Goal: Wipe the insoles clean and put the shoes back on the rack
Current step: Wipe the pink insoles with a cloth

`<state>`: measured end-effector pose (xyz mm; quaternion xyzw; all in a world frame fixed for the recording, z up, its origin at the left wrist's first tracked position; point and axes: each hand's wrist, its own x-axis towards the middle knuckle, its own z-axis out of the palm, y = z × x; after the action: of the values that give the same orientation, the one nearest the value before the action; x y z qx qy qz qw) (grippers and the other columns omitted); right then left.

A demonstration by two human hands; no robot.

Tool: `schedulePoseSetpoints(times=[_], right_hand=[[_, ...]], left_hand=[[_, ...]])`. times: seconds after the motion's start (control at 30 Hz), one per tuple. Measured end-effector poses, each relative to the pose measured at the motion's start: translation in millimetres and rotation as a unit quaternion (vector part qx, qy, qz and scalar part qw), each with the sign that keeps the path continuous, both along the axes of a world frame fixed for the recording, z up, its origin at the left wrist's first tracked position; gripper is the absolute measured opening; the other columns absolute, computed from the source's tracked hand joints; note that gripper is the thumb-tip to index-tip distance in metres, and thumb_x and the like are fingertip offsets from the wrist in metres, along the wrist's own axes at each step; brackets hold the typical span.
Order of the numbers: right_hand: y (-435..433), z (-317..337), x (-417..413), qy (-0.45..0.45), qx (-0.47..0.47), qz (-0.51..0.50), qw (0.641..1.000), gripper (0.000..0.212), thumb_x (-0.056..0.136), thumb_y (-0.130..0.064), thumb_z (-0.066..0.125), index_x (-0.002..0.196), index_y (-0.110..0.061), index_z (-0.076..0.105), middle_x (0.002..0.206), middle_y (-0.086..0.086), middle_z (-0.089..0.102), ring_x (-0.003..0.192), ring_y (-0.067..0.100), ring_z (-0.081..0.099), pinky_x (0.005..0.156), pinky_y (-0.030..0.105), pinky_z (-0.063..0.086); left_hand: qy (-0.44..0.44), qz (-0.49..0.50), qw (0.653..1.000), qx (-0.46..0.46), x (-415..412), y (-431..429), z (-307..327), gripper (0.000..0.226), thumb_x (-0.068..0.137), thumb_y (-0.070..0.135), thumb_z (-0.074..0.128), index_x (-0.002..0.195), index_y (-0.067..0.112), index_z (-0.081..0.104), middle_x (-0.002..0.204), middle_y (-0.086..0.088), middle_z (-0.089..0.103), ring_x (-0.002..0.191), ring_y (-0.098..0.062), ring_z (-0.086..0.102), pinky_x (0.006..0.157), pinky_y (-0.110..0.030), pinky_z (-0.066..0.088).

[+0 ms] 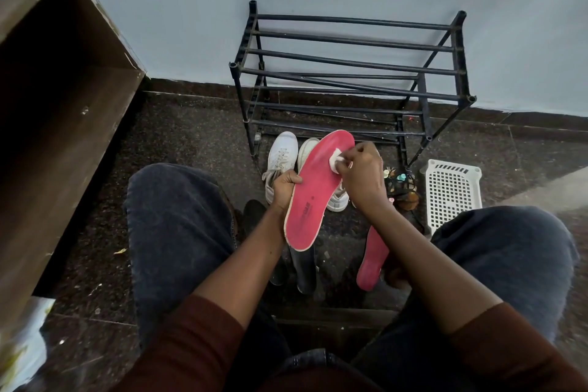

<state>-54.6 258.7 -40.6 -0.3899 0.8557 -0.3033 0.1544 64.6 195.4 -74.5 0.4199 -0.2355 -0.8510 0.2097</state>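
A red insole (pixel 313 191) is gripped at its edge by the left hand (pixel 285 187), while a small white wipe (pixel 335 162) is pinched against its toe end by the right hand (pixel 362 175). On the dark speckled stone floor (pixel 191 137), 2 white shoes (pixel 281 157) are set before a black rack (pixel 350 73) with bare rails, placed against a pale blue wall (pixel 191 9). A 2nd red insole (pixel 372 259) is laid between the knees, near a white perforated basket (pixel 451 191).

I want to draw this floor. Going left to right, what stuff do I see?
Brown cabinet → left hand → red insole being wiped → right hand with the white wipe → white basket.
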Motion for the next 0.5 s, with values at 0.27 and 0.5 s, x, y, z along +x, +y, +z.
schedulePoseSetpoints(times=[0.27, 0.5], right_hand=[[17.3, -0.7, 34.4, -0.06, 0.04, 0.09, 0.993, 0.013, 0.081, -0.016, 0.064, 0.072, -0.007, 0.068, 0.054, -0.002, 0.054, 0.052, 0.013, 0.05, 0.044, 0.011, 0.031], [3.0, -2.8, 7.6, 0.007, 0.029, 0.0, 1.0, 0.02, 0.086, -0.015, 0.059, 0.081, 0.002, 0.069, 0.075, 0.018, 0.067, 0.067, 0.03, 0.062, 0.062, 0.039, 0.052]], left_hand=[[0.024, 0.025, 0.999, 0.019, -2.9, 5.6, 2.1, 0.042, 0.057, 0.013, 0.03, 0.052, 0.007, 0.071, 0.056, -0.007, 0.065, 0.049, -0.019, 0.063, 0.057, -0.022, 0.049], [-0.024, 0.043, 0.999, 0.0, -7.6, 8.6, 2.5, 0.021, 0.054, 0.007, 0.033, 0.074, 0.01, 0.037, 0.079, -0.011, 0.039, 0.068, -0.029, 0.041, 0.068, -0.038, 0.037]])
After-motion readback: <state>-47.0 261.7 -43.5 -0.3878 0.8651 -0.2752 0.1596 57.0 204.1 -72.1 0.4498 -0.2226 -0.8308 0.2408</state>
